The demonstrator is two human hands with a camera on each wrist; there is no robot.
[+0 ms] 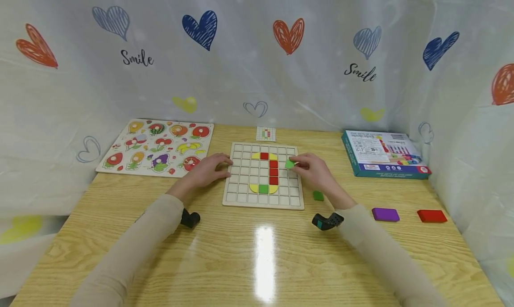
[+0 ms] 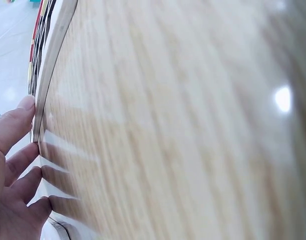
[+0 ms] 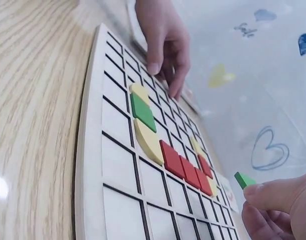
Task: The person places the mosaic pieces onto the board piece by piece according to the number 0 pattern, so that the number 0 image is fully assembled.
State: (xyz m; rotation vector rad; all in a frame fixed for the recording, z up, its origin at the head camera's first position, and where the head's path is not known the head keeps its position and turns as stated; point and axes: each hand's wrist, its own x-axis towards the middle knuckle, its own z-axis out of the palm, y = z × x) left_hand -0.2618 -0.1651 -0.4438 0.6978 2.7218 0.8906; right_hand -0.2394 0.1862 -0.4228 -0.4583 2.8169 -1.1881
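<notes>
Placement step in hand: right hand (image 1: 317, 171) fingers pinch a green tile (image 1: 290, 164) above the grid board (image 1: 263, 202), just right of the red column (image 1: 274, 168); next it likely needs lowering squarely into a cell, while beyond it left hand (image 1: 209, 169) fingers lie loosely spread, steadying the board's far edge.

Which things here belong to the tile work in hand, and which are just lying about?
In use:
grid board, steadied by the left hand
light green tile, pinched by the right hand
red tiles and yellow pieces already set
pattern card
dark green tile

Lying about:
fruit peg puzzle
game box
purple block
red block
</notes>
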